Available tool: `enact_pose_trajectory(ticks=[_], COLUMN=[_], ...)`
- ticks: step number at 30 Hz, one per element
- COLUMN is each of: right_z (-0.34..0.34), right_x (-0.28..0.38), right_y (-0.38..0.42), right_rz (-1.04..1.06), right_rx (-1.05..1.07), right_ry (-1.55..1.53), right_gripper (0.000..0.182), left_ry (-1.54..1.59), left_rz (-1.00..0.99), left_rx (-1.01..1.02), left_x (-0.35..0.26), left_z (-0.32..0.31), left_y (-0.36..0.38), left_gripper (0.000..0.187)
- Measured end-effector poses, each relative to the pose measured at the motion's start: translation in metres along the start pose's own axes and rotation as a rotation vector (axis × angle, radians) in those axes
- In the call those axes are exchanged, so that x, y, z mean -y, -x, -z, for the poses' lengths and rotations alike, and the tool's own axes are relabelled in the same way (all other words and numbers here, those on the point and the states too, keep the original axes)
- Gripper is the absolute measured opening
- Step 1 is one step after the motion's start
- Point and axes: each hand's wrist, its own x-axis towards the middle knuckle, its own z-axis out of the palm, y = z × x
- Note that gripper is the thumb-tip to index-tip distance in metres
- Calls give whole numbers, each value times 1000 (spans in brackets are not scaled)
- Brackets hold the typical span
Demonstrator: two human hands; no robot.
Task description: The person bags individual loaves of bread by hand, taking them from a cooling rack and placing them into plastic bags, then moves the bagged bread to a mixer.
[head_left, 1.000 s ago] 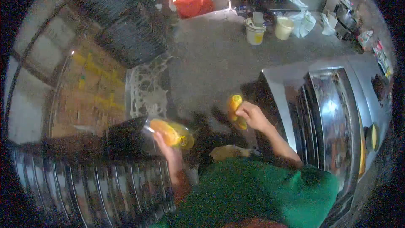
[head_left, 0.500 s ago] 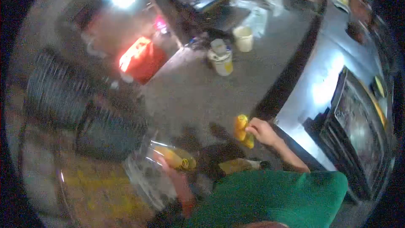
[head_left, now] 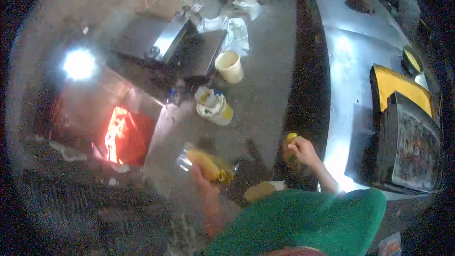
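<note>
My left hand (head_left: pixel 204 185) is closed around a clear plastic bag (head_left: pixel 204 161) with a long yellow roll inside and shiny wrap at its ends. To the right, my right hand (head_left: pixel 304 151) is held in a pinch on a yellow wrapped piece (head_left: pixel 291 138) that hangs below the fingers; its lower part is dark and blurred. Both hands are up in front of my green shirt (head_left: pixel 303 218). A tan flap (head_left: pixel 264 189) shows between them at the shirt's edge.
On the right runs a metal counter (head_left: pixel 339 95) with stacked black trays (head_left: pixel 417 147) and a yellow sheet (head_left: pixel 400 83). A white bucket (head_left: pixel 215 111) and a cream bucket (head_left: pixel 231 68) stand on the floor. A glowing red box (head_left: pixel 132 137) is at left, below a bright lamp (head_left: pixel 79 64).
The view has turned right, so buckets, lamp and red box sit lower and further left. Both hands still hold their yellow things; the right one has shifted slightly right.
</note>
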Motion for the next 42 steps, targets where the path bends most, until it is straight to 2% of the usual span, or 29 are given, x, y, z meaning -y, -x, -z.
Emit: enact_pose_trajectory(ticks=[1,3,4,6,7,10,14,15,17,18,19,22,24,26,27,28,33,36,38,40,41,42], right_z=[10,16,17,26,30,40,55,52,54,59,64,86,106,111,116,122,146,184,213,239,248,261], right_x=[2,2,4,17,21,13,-21,-32,-62,-76,-92,-124,-141,-180,-194,-210,-300,-348,-379,-394,-403,-412], right_y=[-33,-95,-126,-187,-213,-298,-406,-428,-468,-484,-500,-535,-558,-579,-593,-602,-697,-775,-838,-908,-941,-968], right_rz=[-83,1,39,44,46,57,-34,-56,-115,-146,-32,-142,-465,-462,-462,-457,-526,-490,-444,-448,-368,-280], right_rx=[95,65,57,38,6,-90,-182,-194,-197,-191,-228,-311,-258,-369,-397,-430,-435,-405,-369,-273,-275,-284], right_ry=[42,-45,-88,-107,-111,-122,-112,-103,-38,-3,58,140,162,214,236,259,184,262,201,174,154,135], right_gripper=[19,19,19,17,17,16,18,18,22,24,24,24,20,20,20,20,22,23,23,23,23,23], left_ry=[80,-464,-373,35,134,-98,-34,-219,-306,-140,21,-33,-53,-22,-40,-20,-207,-247,-376,-334,-305,-283], left_rz=[41,-464,-347,7,90,-116,132,-52,-151,-50,61,85,244,322,286,335,-19,18,-238,-81,1,12], left_rx=[-20,12,-8,-37,-63,-49,104,156,273,340,392,418,447,562,602,592,620,578,594,410,305,273], left_x=[8,-42,-37,-8,1,27,66,85,134,135,133,106,120,142,148,160,200,216,251,249,241,270], left_z=[-13,-145,-145,-115,-119,-167,-252,-274,-311,-348,-387,-521,-584,-640,-671,-697,-822,-884,-890,-917,-937,-924], left_y=[-23,29,-8,-99,-130,-220,-350,-386,-465,-485,-504,-523,-565,-605,-618,-629,-691,-732,-793,-816,-818,-857], left_gripper=[59,61,63,66,68,70,78,70,69,68,67,66,65,74,77,80,83,79,78,81,83,83])
